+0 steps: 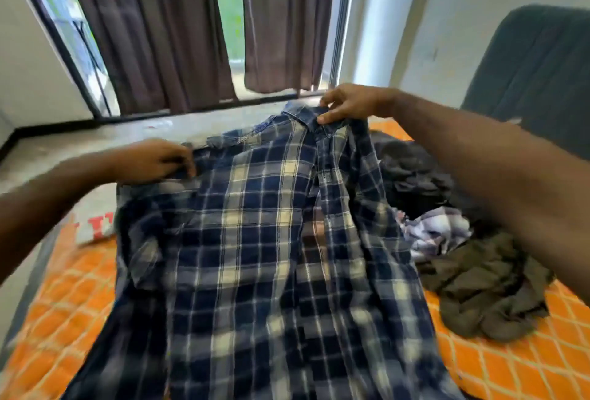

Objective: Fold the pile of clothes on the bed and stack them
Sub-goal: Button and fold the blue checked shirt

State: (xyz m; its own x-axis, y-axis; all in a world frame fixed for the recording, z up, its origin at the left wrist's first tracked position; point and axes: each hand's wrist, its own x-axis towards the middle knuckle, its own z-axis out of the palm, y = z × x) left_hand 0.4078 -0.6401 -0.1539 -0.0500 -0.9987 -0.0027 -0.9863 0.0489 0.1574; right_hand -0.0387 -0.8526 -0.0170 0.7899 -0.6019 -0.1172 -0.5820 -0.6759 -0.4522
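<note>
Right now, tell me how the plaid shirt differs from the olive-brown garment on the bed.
The plaid shirt is blue and cream checked; the olive-brown garment is plain. The shirt is spread out, gripped by the left hand at a shoulder and the right hand at the collar; the olive-brown one lies crumpled, untouched. Both are unfolded on the orange bedspread.

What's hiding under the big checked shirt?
The checked shirt, held up by the left hand and right hand, hangs over the orange bedsheet, which shows around its edges. Whatever lies directly beneath is covered. The pile of clothes lies beside it.
</note>
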